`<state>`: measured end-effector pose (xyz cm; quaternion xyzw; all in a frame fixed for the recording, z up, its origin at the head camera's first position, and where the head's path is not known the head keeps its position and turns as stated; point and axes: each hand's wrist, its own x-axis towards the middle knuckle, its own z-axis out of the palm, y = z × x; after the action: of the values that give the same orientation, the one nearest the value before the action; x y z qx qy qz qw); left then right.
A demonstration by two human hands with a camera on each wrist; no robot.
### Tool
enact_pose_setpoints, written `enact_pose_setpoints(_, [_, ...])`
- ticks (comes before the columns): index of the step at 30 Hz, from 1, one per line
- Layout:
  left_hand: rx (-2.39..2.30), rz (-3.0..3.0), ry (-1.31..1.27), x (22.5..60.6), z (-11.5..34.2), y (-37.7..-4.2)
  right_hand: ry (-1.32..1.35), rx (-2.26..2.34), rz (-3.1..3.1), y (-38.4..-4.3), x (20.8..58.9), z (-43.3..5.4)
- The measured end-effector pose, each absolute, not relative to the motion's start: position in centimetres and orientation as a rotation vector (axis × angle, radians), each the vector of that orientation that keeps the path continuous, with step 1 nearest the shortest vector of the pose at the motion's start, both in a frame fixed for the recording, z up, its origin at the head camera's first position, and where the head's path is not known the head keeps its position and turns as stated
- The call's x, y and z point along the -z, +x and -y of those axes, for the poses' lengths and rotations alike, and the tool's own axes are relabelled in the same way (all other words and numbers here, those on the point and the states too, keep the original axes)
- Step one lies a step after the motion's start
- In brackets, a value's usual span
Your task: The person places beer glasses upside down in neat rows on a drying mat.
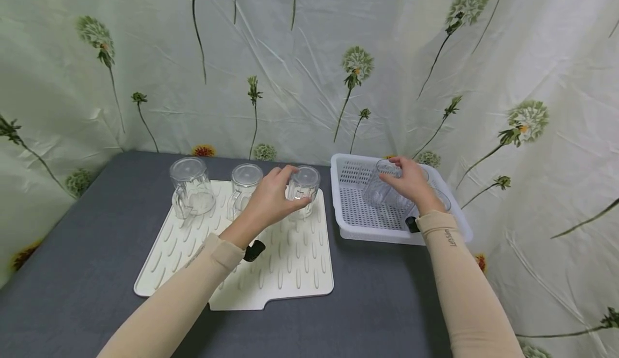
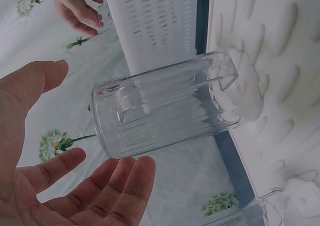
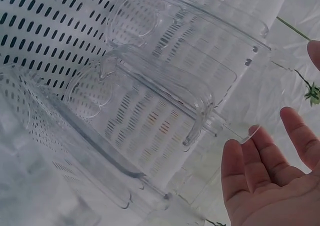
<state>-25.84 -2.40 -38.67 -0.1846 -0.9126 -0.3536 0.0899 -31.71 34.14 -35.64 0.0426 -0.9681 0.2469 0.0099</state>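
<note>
Fingers [image 2: 138, 183] of the left hand [image 1: 272, 199] are being held wide around a glass mug [image 2: 165, 108] on the draining mat [image 1: 271, 283], those of the right hand [image 1: 411, 181] likewise at a second mug [image 3: 150, 93] in the plastic basket [image 1: 372, 233], even, gentle closing being advised.

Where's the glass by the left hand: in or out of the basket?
Out. Head view: the glass stands on the white mat, beside the basket.

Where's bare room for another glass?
Bare: front of white mat, right of left sleeve; dark table before the basket, between mat and right sleeve. Crowded: mat's back edge, three glasses and left hand; basket's right side, more glasses and right hand.
</note>
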Motion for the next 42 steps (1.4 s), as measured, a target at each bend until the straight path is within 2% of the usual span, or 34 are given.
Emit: enact_pose_setpoints(42, [1.134, 2.701, -0.581, 42.8, 6.0, -20.3, 0.052, -0.474, 3.137, -32.7, 35.7, -34.1])
